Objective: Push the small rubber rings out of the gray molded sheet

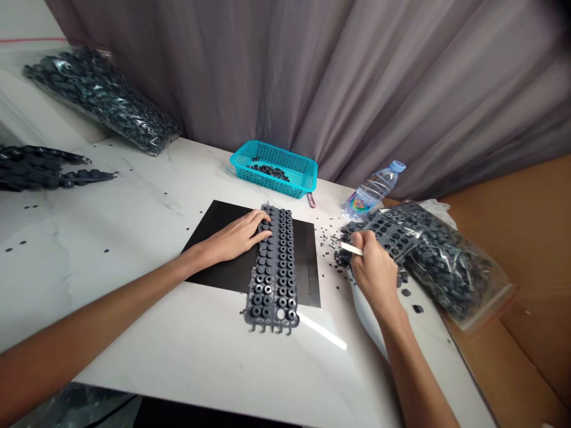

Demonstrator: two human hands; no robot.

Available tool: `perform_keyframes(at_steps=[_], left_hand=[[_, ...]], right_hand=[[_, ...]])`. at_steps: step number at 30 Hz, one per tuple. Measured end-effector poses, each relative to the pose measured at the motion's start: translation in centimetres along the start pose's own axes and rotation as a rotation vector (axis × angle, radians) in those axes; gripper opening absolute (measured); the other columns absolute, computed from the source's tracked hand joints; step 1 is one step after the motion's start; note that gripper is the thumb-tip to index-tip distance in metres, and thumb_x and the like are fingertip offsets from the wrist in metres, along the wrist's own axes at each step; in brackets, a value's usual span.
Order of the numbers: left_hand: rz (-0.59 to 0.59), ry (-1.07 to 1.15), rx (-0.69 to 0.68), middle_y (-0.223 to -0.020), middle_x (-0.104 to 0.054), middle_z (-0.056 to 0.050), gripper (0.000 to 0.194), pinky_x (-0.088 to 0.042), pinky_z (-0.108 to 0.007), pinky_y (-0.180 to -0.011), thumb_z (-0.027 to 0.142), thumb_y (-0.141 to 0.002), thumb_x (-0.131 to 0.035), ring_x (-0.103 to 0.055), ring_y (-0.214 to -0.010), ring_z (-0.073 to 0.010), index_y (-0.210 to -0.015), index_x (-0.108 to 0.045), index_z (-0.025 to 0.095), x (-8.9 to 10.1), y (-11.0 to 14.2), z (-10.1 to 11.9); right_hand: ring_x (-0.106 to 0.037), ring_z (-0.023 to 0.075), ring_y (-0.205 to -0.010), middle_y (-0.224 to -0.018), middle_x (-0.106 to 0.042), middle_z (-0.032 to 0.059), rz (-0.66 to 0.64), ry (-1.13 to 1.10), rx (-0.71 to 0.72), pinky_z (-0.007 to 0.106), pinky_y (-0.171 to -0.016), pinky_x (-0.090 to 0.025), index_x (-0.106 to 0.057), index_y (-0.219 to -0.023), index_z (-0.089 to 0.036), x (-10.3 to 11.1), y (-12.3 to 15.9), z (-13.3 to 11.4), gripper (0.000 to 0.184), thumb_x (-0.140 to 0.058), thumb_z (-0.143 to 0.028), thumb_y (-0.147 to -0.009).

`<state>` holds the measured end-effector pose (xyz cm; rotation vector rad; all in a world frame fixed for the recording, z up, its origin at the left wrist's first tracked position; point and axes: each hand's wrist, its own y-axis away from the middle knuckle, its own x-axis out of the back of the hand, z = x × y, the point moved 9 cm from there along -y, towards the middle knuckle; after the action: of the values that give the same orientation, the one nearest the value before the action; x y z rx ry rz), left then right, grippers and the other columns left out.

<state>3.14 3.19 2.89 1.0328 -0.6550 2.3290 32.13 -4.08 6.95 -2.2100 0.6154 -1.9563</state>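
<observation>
A dark grey molded rubber sheet [271, 270] with rows of round ringed pieces lies lengthwise across a black mat [307, 261]. One spot near its close end is a bare hole. My left hand [236, 235] rests on the sheet's upper left part, thumb and fingers apart, fingertips touching the round pieces. My right hand [373, 267] is closed around a white pen-like stick [351, 248], which points left and is off the sheet. Small black discs [330, 244] lie scattered beside this hand. Just behind it is another rubber sheet [387, 229], partly covered by the hand.
A turquoise basket [274, 185] with black pieces stands at the back, a small pink item [311, 200] beside it. A water bottle [372, 193] leans at back right. Full plastic bags lie right [455, 267] and back left [102, 98]. More dark sheets [40, 168] sit far left.
</observation>
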Motion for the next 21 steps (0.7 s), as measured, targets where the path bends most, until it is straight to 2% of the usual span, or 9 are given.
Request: perform_keyframes(at_steps=[4, 7, 9, 12, 14, 16, 18, 21], left_hand=[[-0.020, -0.009, 0.004, -0.143, -0.051, -0.010, 0.041, -0.033, -0.044, -0.117, 0.044, -0.105, -0.040, -0.050, -0.132, -0.0274, -0.141, -0.045, 0.024, 0.2, -0.1, 0.0], [-0.049, -0.007, -0.030, -0.151, -0.045, -0.008, 0.044, -0.025, -0.046, -0.123, 0.046, -0.103, -0.046, -0.037, -0.143, -0.0282, -0.142, -0.046, 0.027, 1.1, 0.3, 1.3], [-0.079, 0.008, -0.048, -0.146, -0.048, -0.007, 0.040, -0.026, -0.045, -0.122, 0.044, -0.099, -0.052, -0.038, -0.141, -0.0278, -0.136, -0.051, 0.028, 1.7, 0.7, 2.3], [-0.219, 0.061, -0.091, -0.126, -0.057, -0.005, 0.026, -0.037, -0.042, -0.112, 0.039, -0.096, -0.057, -0.050, -0.124, -0.0254, -0.119, -0.060, 0.028, 1.1, 1.7, 3.7], [-0.277, 0.110, -0.102, -0.115, -0.060, -0.004, 0.022, -0.043, -0.038, -0.102, 0.037, -0.094, -0.059, -0.054, -0.111, -0.0228, -0.113, -0.062, 0.027, 0.5, 2.5, 4.1], [-0.294, 0.158, -0.076, -0.107, -0.059, -0.004, 0.022, -0.047, -0.034, -0.090, 0.039, -0.094, -0.060, -0.056, -0.098, -0.0200, -0.112, -0.062, 0.026, -0.1, 3.1, 3.8], [-0.291, 0.173, -0.046, -0.102, -0.058, -0.003, 0.024, -0.047, -0.031, -0.079, 0.042, -0.094, -0.059, -0.055, -0.088, -0.0177, -0.112, -0.062, 0.026, -0.5, 3.6, 3.4], [-0.262, 0.165, -0.052, -0.098, -0.058, -0.002, 0.023, -0.045, -0.030, -0.075, 0.040, -0.095, -0.059, -0.054, -0.082, -0.0156, -0.111, -0.062, 0.024, -0.4, 3.9, 3.5]], right_hand=[[-0.057, 0.0251, -0.082, -0.096, -0.067, 0.0106, 0.088, -0.028, 0.089, 0.033, -0.071, -0.034, -0.056, -0.118, -0.017, 0.3, -0.1, -0.4, 0.030, -0.031, -0.031, -0.106], [-0.055, 0.0303, -0.103, -0.114, -0.065, 0.0149, 0.131, -0.092, 0.157, 0.042, -0.091, -0.038, -0.053, -0.128, -0.016, 0.7, 0.0, -1.3, 0.037, -0.031, -0.037, -0.106], [-0.055, 0.0302, -0.108, -0.120, -0.062, 0.0149, 0.121, -0.191, 0.152, 0.044, -0.095, -0.040, -0.049, -0.135, -0.017, 1.0, 0.1, -1.9, 0.043, -0.030, -0.043, -0.106], [-0.063, 0.0239, -0.091, -0.111, -0.065, 0.0100, 0.033, -0.402, 0.078, 0.037, -0.083, -0.046, -0.043, -0.141, -0.021, 0.9, 0.4, -2.4, 0.046, -0.029, -0.049, -0.107], [-0.064, 0.0196, -0.075, -0.098, -0.066, 0.0056, -0.033, -0.488, 0.047, 0.033, -0.074, -0.047, -0.047, -0.136, -0.023, 0.4, 0.6, -2.7, 0.043, -0.032, -0.051, -0.107], [-0.064, 0.0175, -0.067, -0.090, -0.067, 0.0043, -0.076, -0.497, 0.085, 0.031, -0.069, -0.048, -0.057, -0.120, -0.022, 0.1, 0.6, -3.2, 0.038, -0.038, -0.052, -0.106], [-0.065, 0.0171, -0.067, -0.091, -0.066, 0.0055, -0.088, -0.477, 0.156, 0.031, -0.068, -0.049, -0.061, -0.104, -0.021, -0.2, 0.5, -3.6, 0.033, -0.045, -0.050, -0.104], [-0.067, 0.0166, -0.070, -0.098, -0.065, 0.0065, -0.093, -0.509, 0.243, 0.031, -0.070, -0.052, -0.063, -0.100, -0.021, -0.5, 0.5, -4.0, 0.027, -0.050, -0.045, -0.103]])
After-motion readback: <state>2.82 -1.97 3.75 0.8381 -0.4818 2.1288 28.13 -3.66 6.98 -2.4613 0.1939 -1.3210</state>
